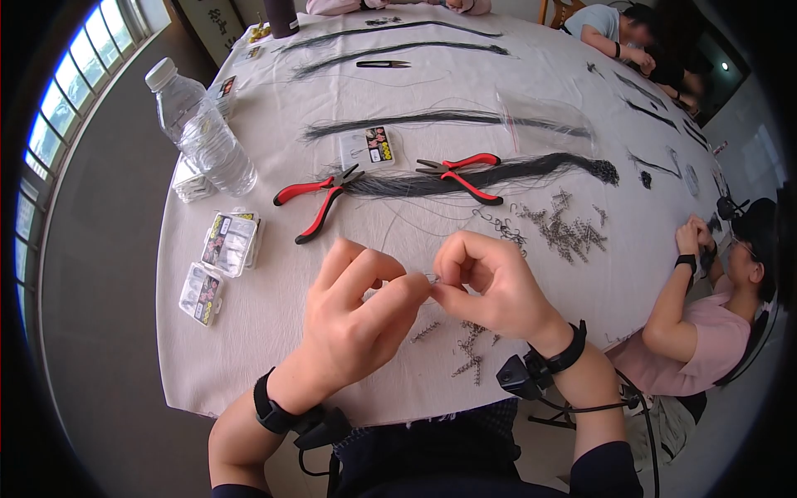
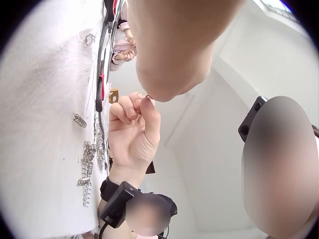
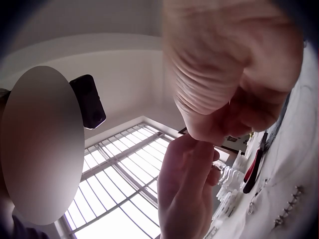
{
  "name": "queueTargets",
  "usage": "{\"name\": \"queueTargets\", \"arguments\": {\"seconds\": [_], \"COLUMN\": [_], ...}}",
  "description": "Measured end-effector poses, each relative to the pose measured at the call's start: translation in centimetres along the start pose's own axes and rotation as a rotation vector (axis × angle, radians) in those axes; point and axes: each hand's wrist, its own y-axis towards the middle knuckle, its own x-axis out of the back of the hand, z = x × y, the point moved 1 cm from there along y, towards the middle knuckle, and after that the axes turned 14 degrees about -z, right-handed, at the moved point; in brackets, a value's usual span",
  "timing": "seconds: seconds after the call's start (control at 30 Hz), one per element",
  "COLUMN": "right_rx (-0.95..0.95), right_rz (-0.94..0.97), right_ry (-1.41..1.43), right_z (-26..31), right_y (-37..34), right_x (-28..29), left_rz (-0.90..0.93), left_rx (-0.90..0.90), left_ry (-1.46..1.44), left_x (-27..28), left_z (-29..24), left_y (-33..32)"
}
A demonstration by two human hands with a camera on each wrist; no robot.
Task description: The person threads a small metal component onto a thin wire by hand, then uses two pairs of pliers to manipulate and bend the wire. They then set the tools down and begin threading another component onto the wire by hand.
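Observation:
My left hand [image 1: 357, 311] and right hand [image 1: 490, 282] meet over the near part of the table, thumb and fingertips pinching a small fish hook [image 1: 432, 280] between them. In the left wrist view its thin bend [image 2: 141, 95] shows at the right hand's fingertips; the rest is hidden by the fingers. Under the hands lie several silver coil springs [image 1: 471, 344] on the cloth. Beyond the right hand are loose hooks [image 1: 508, 232] and a bigger heap of springs [image 1: 569, 232]. A thin line [image 1: 390, 236] curves over the cloth beyond the left hand.
Two red-handled pliers [image 1: 320, 199] lie on a dark bundle of strands [image 1: 498, 176]. Other bundles [image 1: 398, 124], a hook box [image 1: 368, 149] and thread snips [image 1: 383, 64] lie farther off. Plastic boxes [image 1: 231, 242] and a water bottle [image 1: 203, 129] stand left. Other people sit around the table.

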Motion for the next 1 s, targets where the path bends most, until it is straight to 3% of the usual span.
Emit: {"name": "queueTargets", "arguments": {"seconds": [0.13,0.43,1.0], "right_rx": [-0.027,-0.043,-0.09], "right_rz": [0.005,0.11,-0.025], "right_ry": [0.007,0.094,0.158], "right_z": [-0.07,0.0,0.21], "right_y": [-0.01,0.06,-0.19], "right_x": [0.04,0.23,-0.33], "left_rz": [0.019,0.062,0.106], "left_rx": [-0.017,0.203,0.315], "left_ry": [-0.003,-0.107,-0.17], "left_x": [-0.03,0.02,-0.17], "left_z": [-0.1,0.33,0.03], "left_y": [0.03,0.08,-0.22]}}
